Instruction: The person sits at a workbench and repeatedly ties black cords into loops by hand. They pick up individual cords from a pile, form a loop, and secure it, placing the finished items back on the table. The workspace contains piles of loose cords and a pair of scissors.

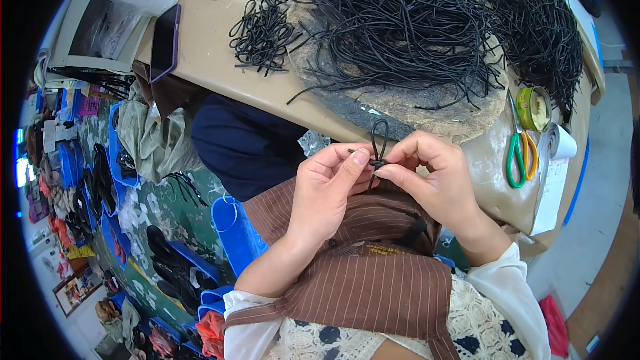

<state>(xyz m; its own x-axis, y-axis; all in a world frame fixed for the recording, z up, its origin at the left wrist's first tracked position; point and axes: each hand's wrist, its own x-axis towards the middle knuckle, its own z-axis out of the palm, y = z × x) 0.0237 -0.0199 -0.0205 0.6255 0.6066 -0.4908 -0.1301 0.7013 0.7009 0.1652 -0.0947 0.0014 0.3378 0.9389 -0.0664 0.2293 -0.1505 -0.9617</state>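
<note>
Between my two hands, above my brown striped apron, is a thin black cord (380,129) with a loop standing up and a knot or bow at its middle. My left hand (333,183) pinches the cord from the left, thumb against fingers. From the right, my right hand (433,167) grips it at the knot between thumb and forefinger. Just beyond lies a big heap of loose black cords (407,27) on a round, worn board (460,117). A smaller pile of looped black cords (263,30) rests to its left on the table.
Scissors with green and orange handles (515,160) lie at the right, beside a green tin (533,109) and a white roll (561,141). Another cord heap (533,27) sits at the far right. A phone (165,43) is at the table's left edge. Blue bins (237,237) stand on the floor.
</note>
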